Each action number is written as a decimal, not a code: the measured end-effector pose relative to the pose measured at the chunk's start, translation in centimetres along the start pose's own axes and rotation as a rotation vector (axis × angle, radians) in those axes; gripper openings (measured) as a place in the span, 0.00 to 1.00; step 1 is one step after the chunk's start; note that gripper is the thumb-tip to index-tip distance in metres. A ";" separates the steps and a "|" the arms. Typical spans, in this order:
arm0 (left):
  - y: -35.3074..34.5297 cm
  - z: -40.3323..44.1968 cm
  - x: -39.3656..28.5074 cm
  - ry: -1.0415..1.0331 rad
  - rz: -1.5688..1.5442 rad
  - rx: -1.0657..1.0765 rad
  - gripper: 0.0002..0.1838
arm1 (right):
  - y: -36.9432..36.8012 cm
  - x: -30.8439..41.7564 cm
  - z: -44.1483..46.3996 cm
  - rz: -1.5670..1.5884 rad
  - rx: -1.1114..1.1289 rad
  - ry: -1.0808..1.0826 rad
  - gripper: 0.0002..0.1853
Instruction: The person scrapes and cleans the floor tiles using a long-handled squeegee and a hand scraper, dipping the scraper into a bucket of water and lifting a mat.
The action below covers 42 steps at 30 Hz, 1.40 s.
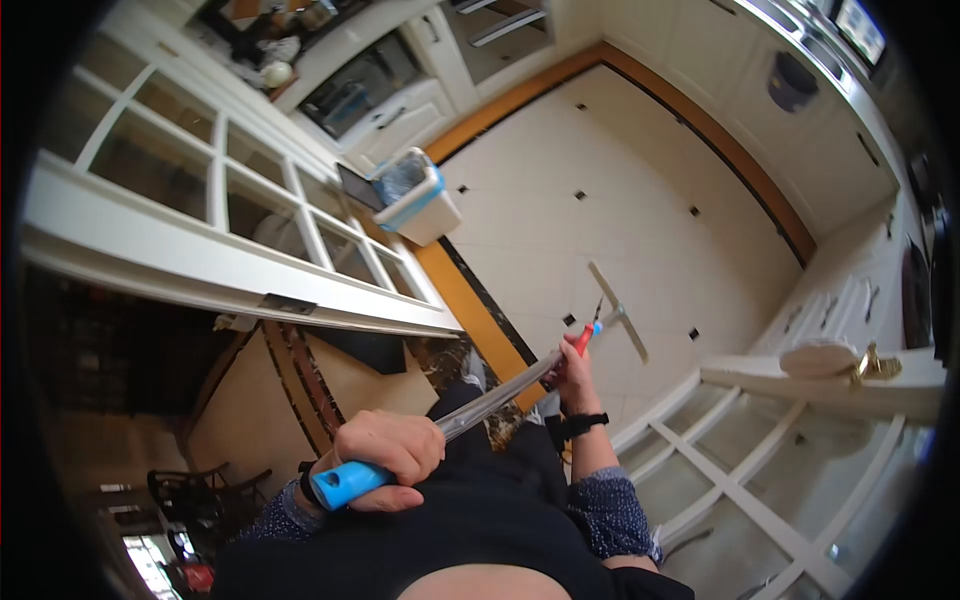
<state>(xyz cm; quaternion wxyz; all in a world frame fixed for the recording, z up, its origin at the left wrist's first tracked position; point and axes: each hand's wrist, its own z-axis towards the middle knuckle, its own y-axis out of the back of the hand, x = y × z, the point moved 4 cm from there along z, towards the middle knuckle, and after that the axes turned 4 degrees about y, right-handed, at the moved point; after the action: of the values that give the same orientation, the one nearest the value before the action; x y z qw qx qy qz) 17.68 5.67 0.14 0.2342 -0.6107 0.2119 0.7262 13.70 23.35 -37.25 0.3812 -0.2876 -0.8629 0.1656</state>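
A long-handled mop [497, 397] with a grey pole slants across my body, and its narrow pale head [620, 312] is on the tiled floor. My left hand [390, 455] wraps around the pole just above the blue end grip [348, 485]. Farther down, near a red part [585, 338] and a blue collar, my right hand [574, 380] is closed around the same pole. A dark band circles my right wrist. Whether the mop head presses on the tiles or hovers slightly, I cannot tell.
White glass-paned doors stand at the left [215, 190] and lower right [740, 470]. Beside the left door is a white bin [420, 200] with a blue-edged liner. White cabinets [690, 60] ring the kitchen floor. A grey bucket-like container [792, 80] hangs below the sink.
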 end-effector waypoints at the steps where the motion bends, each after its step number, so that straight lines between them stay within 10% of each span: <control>1: 0.6 -0.5 -0.8 -0.002 0.032 -0.024 0.12 | -1.2 -0.6 -0.3 -0.012 0.021 -0.034 0.15; 5: 2.2 -2.9 -4.3 0.007 -0.016 -0.246 0.15 | -5.5 -4.8 -2.0 0.102 0.234 -0.176 0.10; 12: 1.9 -3.1 -7.7 -0.295 -0.026 -0.027 0.14 | -9.1 -6.6 -1.5 -0.039 0.373 -0.209 0.08; 29: 0.8 -10.6 -6.4 0.000 0.096 -0.484 0.17 | -12.1 -7.9 -5.8 -0.180 0.475 -0.414 0.07; 42: 3.9 -9.7 -1.0 -0.114 0.207 -0.311 0.12 | -12.2 -6.5 0.2 -0.108 0.276 0.072 0.13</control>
<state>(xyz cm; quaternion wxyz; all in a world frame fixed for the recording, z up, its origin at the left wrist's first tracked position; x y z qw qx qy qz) 23.09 -3.28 -0.43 0.0726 -0.5724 0.1455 0.8037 12.57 9.82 -34.88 0.4563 -0.1914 -0.8318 0.2515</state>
